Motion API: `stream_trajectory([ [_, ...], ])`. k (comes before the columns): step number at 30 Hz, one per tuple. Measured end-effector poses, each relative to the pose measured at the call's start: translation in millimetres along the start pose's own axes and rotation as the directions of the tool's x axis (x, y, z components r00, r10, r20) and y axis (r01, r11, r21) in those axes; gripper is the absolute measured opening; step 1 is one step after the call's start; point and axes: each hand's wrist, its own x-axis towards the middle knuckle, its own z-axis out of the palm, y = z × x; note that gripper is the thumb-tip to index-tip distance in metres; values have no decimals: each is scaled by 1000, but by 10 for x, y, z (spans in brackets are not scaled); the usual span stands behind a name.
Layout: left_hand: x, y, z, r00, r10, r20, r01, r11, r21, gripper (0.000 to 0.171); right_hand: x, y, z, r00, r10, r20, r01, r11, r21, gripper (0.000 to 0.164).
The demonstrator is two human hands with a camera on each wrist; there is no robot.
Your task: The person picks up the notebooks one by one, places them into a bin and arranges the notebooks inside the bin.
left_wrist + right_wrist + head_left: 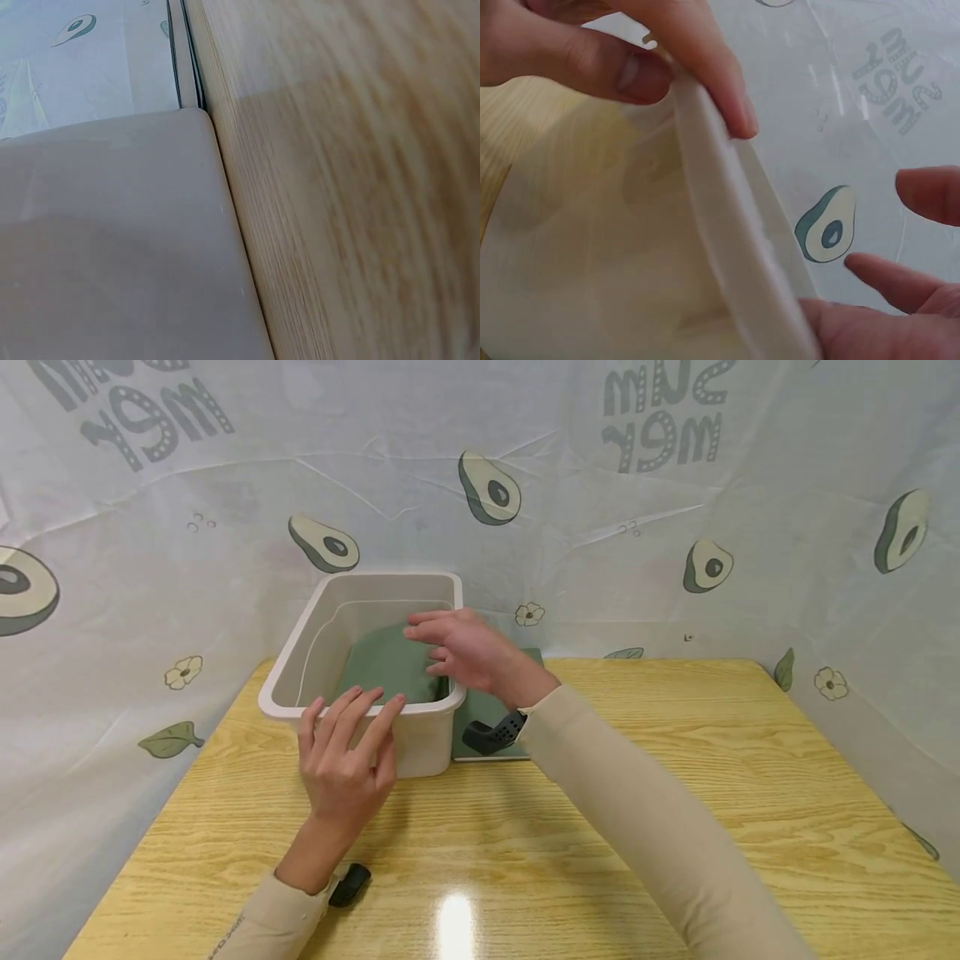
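Observation:
A white plastic bin (423, 745) stands at the back left of the table. My left hand (348, 768) grips its near rim, fingertips over the edge; in the right wrist view its thumb (641, 75) and a finger pinch the rim. My right hand (468, 647) hovers over the bin's right side with fingers extended and apart, holding nothing that shows. Inside the bin lies something green and flat (390, 660), its kind unclear; a dark patch shows at its near right corner. The left wrist view shows just the bin's outer wall (112, 240) and the table.
A flat green-covered thing with a pale edge, like a book (480, 747), lies against the bin's right side, partly under my right wrist. Behind the wooden table (675, 760) hangs a pale curtain (585, 510) printed with avocados.

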Motion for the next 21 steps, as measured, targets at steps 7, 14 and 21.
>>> stream_trajectory([
  [7, 2, -3, -11, 1000, 0, 17, 0, 1000, 8, 30, -80, 62, -49, 993, -116, 18, 116, 993, -9, 53],
  [14, -3, 2, -16, 1000, 1, 12, -1, 1000, 6, 30, -242, 130, -106, 971, -238, 16, 239, 966, -95, 48],
  [21, 6, 4, -12, 1000, 2, 9, -2, 1000, -2, 30, -464, 156, -317, 917, -399, -6, 340, 788, -513, 46],
])
